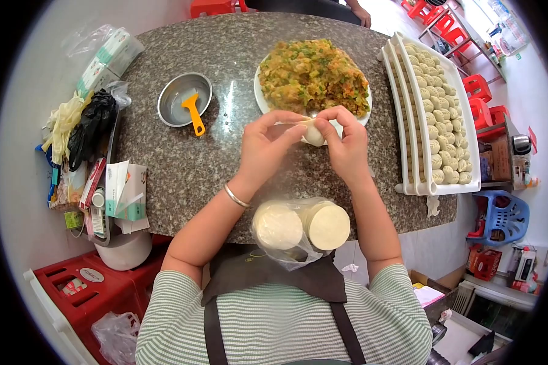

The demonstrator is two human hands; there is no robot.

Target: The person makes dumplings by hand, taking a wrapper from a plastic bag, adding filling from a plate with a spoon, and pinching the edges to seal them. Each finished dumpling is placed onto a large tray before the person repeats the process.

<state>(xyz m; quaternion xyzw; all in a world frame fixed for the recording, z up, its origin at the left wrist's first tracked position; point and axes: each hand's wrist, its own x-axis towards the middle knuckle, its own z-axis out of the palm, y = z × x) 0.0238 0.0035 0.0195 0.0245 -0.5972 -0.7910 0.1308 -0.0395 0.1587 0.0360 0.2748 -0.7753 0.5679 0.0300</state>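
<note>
Between my two hands is a white dumpling (313, 134), held in front of the filling plate. My left hand (266, 146) pinches its edge with thumb and fingertips. From the other side, my right hand (349, 146) grips the dough with thumb and bent fingers. Just beyond lies a heap of orange and green chopped filling (313, 73) on a white plate (260, 102). Below my wrists, near the table edge, two stacks of round dough wrappers (329, 227) rest in a clear plastic bag (289, 255).
A metal bowl (164, 109) with a yellow-handled scraper (193, 115) stands at left. Stacked white trays (402, 115) of pleated dumplings (447, 121) line the right edge. Boxes and bags (94, 128) crowd the left side. Another person's hand (362, 16) shows at the far edge.
</note>
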